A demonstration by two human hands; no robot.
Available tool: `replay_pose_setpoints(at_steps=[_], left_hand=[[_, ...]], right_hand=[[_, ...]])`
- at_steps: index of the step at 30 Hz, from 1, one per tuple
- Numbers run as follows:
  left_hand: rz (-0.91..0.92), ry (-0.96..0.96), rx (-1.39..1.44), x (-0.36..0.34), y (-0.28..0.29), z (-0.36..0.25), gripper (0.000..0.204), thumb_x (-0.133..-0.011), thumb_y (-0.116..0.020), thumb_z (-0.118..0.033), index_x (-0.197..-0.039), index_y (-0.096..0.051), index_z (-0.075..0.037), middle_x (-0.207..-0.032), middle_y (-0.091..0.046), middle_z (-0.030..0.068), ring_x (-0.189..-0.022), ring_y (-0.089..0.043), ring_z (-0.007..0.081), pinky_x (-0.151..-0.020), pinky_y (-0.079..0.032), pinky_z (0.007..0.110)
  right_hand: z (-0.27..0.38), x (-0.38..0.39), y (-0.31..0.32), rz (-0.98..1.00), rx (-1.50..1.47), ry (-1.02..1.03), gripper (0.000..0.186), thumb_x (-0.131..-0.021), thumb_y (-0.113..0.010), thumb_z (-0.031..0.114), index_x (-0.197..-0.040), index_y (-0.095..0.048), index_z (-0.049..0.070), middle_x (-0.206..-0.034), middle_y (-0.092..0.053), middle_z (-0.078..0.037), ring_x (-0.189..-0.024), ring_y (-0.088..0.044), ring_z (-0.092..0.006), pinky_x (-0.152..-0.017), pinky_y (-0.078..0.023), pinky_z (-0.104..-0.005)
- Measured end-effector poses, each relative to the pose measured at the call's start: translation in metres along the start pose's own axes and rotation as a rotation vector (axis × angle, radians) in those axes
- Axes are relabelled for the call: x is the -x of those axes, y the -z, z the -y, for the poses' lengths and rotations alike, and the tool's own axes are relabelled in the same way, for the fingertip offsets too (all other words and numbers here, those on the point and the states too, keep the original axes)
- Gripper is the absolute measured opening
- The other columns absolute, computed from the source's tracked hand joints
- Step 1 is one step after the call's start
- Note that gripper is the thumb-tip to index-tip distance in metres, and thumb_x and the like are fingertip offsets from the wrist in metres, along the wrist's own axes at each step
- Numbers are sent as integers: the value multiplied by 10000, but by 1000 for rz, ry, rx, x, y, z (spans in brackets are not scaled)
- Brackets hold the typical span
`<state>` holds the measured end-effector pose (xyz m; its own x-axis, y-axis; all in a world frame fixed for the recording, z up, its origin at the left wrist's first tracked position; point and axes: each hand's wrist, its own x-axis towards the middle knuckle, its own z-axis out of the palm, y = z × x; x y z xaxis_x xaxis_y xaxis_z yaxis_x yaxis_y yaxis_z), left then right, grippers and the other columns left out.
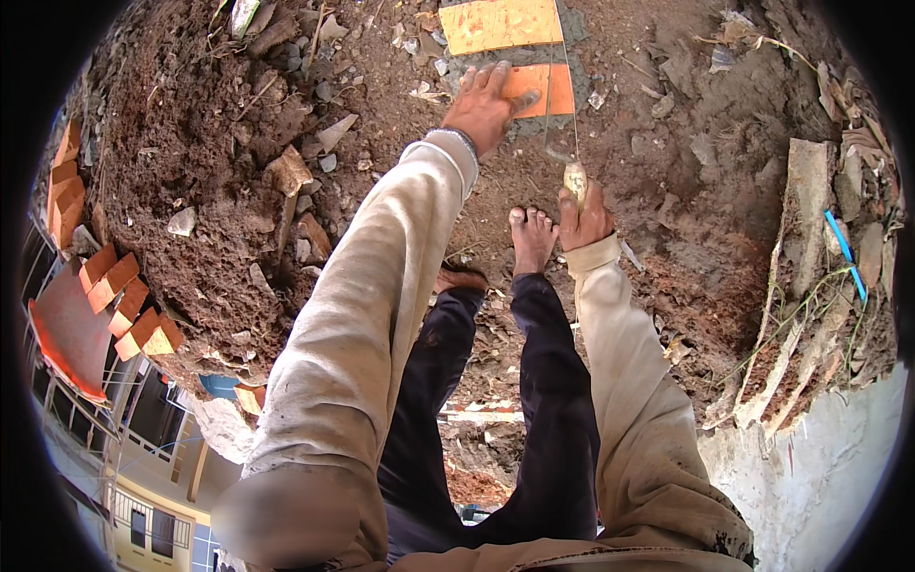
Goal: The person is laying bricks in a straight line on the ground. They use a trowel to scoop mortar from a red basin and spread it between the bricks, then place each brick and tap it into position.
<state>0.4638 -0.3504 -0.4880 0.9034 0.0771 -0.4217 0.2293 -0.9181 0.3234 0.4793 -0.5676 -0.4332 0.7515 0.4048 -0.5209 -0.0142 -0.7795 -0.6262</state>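
My left hand (486,110) lies on an orange brick (553,86), fingers spread over its left part and thumb across its face. The brick sits on grey mortar (529,127). Just beyond it lies a paler orange brick (500,21). My right hand (586,214), nearer my body, is closed around the pale handle (575,181) of a tool with a thin bent metal shank; its working end is hard to make out. A thin taut line (569,76) runs past the bricks' right ends toward that hand. My bare right foot (534,236) stands beside it.
Rough soil with rubble (191,172) surrounds me. Stacked bricks (119,291) and a red tray-like object (67,324) lie at the left, above a railed building (148,524). Broken slabs (805,210), a blue strip (843,248) and a pale wall (810,448) are at the right.
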Motion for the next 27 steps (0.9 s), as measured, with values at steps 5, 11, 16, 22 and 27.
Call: replay_pose_setpoints(at_steps=[5, 11, 16, 22, 27], left_hand=[[12, 1, -18, -5, 5, -5, 599, -757, -567, -74, -1276, -408, -327, -1399, -201, 155, -1290, -209, 319, -1068, -156, 442], [-15, 146, -45, 30, 29, -27, 757, -727, -642, -263, -1361, -228, -258, -1418, -148, 140, -1297, -194, 303, -1049, -149, 493], [146, 424, 557, 180, 47, -81, 765, -699, -645, -242, -1352, -249, -194, -1395, -182, 171, -1243, -281, 353, -1039, -213, 433], [-27, 1040, 923, 438, 80, -105, 576, -735, -637, -297, -1223, -446, -58, -1117, -521, 196, -995, -528, 323, -863, -421, 372], [-607, 1513, 1013, 542, 164, -61, 442, -794, -618, -254, -1142, -515, -2, -909, -602, 108, -772, -569, 155, -681, -456, 268]], right_hand=[[-4, -3, 3, -11, 47, 3, 294, -822, -502, 295, -928, -455, 25, -709, -558, -233, -688, -538, -450, -567, -413, -476], [7, 50, 36, 11, 0, 194, 267, -842, -487, 273, -937, -455, 26, -630, -539, -129, -530, -537, -283, -495, -425, -376], [28, 136, 88, 165, 175, -32, 336, -764, -584, 221, -995, -461, 10, -693, -561, -166, -625, -558, -343, -561, -437, -406], [95, 159, 130, 363, 438, -65, 361, -763, -551, 230, -1040, -451, 22, -790, -584, -224, -744, -562, -433, -638, -454, -477], [229, 118, 150, 339, 151, 447, 416, -750, -565, 216, -1097, -427, 33, -860, -585, -232, -792, -549, -448, -671, -447, -497]])
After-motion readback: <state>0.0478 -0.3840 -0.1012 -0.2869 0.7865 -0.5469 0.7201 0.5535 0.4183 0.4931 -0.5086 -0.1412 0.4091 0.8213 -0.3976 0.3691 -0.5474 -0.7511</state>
